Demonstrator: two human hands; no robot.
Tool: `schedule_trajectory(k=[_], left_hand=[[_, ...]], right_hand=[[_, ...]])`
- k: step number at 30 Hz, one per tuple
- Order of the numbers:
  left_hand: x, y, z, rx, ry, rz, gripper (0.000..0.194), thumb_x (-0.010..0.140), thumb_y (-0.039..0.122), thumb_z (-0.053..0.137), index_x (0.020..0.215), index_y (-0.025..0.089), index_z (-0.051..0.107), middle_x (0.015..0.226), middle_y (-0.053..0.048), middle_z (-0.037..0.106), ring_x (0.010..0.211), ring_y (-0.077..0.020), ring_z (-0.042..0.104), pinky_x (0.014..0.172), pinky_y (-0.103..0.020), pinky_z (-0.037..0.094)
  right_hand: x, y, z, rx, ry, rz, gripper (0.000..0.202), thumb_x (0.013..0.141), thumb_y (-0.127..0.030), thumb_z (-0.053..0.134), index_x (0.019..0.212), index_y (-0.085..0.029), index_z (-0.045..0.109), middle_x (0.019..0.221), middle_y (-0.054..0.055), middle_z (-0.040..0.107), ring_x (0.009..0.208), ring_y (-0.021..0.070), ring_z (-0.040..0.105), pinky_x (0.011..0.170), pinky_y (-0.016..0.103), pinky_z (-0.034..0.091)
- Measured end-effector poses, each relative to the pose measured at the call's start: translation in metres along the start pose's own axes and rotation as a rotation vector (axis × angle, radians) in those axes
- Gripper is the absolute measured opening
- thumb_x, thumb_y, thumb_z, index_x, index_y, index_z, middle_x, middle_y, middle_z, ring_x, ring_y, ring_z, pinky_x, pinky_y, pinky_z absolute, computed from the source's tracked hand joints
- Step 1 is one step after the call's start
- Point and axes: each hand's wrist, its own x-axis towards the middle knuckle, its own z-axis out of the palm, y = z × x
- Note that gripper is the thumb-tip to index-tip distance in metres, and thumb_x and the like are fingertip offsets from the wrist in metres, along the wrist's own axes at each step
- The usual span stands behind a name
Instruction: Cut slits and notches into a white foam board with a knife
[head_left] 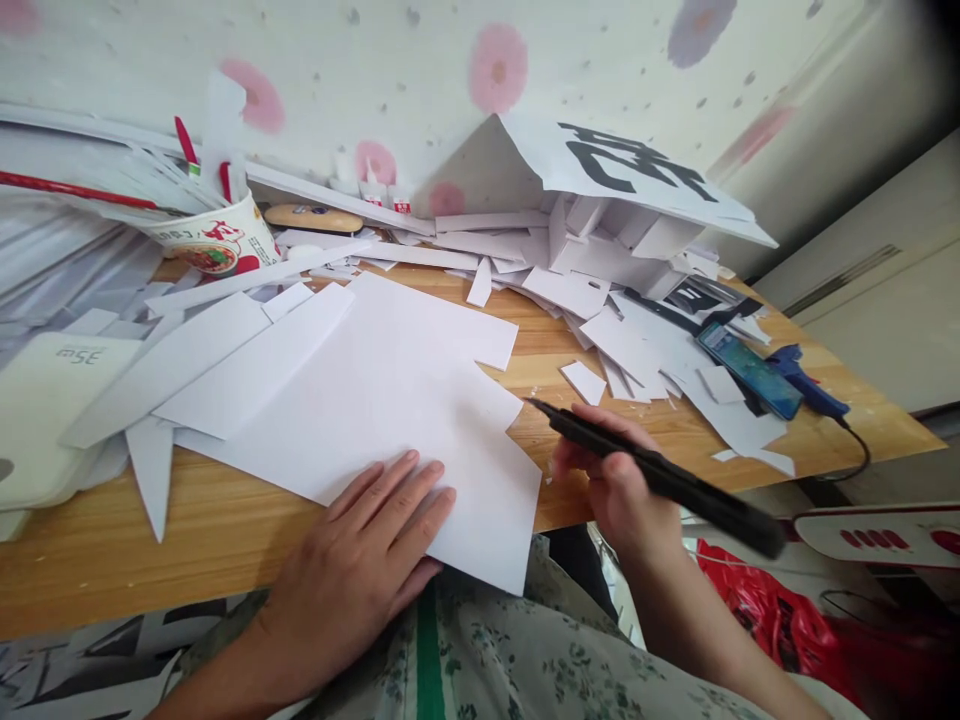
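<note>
A large white foam board sheet with a notched right side lies on the wooden table, its near corner jutting past the table edge. My left hand rests on the sheet's near part, fingers stretched out flat and close together. My right hand is closed round a black craft knife. The knife points left, its thin tip beside the sheet's notched edge; whether it touches the board I cannot tell. Narrow white board strips overlap the sheet's left side.
A paper noodle cup holding tools stands at the back left. A white device marked 35W lies at the left. White scraps, a phone and a blue glue gun lie right. Behind them stands a white board structure.
</note>
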Motion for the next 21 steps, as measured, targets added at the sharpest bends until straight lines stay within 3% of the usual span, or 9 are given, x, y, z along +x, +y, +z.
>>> schedule_trajectory(k=[3,6,8,10,12,14,18,21], left_hand=[[-0.004,-0.011,-0.008,-0.095,-0.008,0.024,0.048,0.089,0.042,0.061,0.132,0.022,0.052,0.14,-0.004,0.052,0.133,-0.0278,0.043,0.115,-0.043,0.032],[-0.015,-0.035,-0.017,-0.165,0.079,-0.114,0.043,0.092,0.042,0.056,0.129,0.022,0.053,0.134,-0.004,0.055,0.128,-0.0236,0.048,0.111,-0.039,0.038],[-0.025,-0.056,-0.022,-0.125,0.107,-0.272,0.038,0.094,0.044,0.05,0.127,0.024,0.054,0.134,-0.003,0.055,0.125,-0.0225,0.051,0.108,-0.038,0.041],[-0.035,-0.077,-0.023,-0.05,0.08,-0.403,0.041,0.094,0.051,0.045,0.126,0.026,0.054,0.135,-0.003,0.054,0.124,-0.0244,0.051,0.105,-0.041,0.043],[-0.041,-0.094,-0.022,0.002,0.055,-0.475,0.046,0.094,0.056,0.041,0.126,0.026,0.054,0.136,-0.004,0.053,0.127,-0.0272,0.049,0.104,-0.045,0.043],[-0.044,-0.104,-0.019,0.026,0.02,-0.491,0.05,0.093,0.057,0.041,0.128,0.025,0.053,0.138,-0.006,0.052,0.13,-0.0292,0.045,0.106,-0.049,0.042],[-0.043,-0.111,-0.013,0.065,-0.027,-0.508,0.052,0.092,0.055,0.043,0.131,0.022,0.053,0.142,-0.009,0.048,0.134,-0.0318,0.041,0.107,-0.053,0.04],[-0.042,-0.112,-0.013,0.099,-0.023,-0.543,0.051,0.091,0.052,0.046,0.13,0.02,0.054,0.143,-0.011,0.047,0.135,-0.0337,0.038,0.107,-0.056,0.039]], right_hand=[[-0.006,0.001,0.002,-0.319,-0.047,-0.121,0.041,0.085,-0.036,0.067,0.124,-0.031,0.055,0.089,0.002,0.07,0.073,0.0183,0.068,0.067,0.033,0.056],[-0.016,-0.003,0.002,-0.575,-0.226,-0.288,0.042,0.087,-0.021,0.064,0.125,-0.035,0.051,0.082,-0.001,0.069,0.066,0.0153,0.067,0.062,0.028,0.054],[-0.02,-0.008,0.006,-0.661,-0.342,-0.402,0.042,0.086,-0.023,0.066,0.123,-0.034,0.051,0.09,0.002,0.072,0.078,0.0192,0.07,0.069,0.032,0.056],[-0.02,-0.013,0.012,-0.711,-0.484,-0.475,0.048,0.08,-0.038,0.073,0.122,-0.032,0.05,0.109,0.008,0.072,0.102,0.0265,0.067,0.088,0.042,0.054],[-0.018,-0.018,0.02,-0.747,-0.619,-0.491,0.06,0.073,-0.054,0.075,0.121,-0.029,0.049,0.122,0.011,0.067,0.118,0.0307,0.06,0.103,0.05,0.045],[-0.016,-0.02,0.027,-0.796,-0.701,-0.476,0.063,0.071,-0.059,0.074,0.12,-0.027,0.05,0.127,0.011,0.064,0.122,0.0317,0.057,0.108,0.053,0.039],[-0.017,-0.024,0.031,-0.888,-0.749,-0.504,0.052,0.074,-0.034,0.074,0.12,-0.028,0.05,0.128,0.009,0.065,0.119,0.0304,0.06,0.104,0.048,0.046],[-0.019,-0.025,0.019,-0.874,-0.715,-0.613,0.051,0.074,-0.017,0.066,0.12,-0.028,0.047,0.125,0.009,0.066,0.114,0.0276,0.064,0.1,0.042,0.051]])
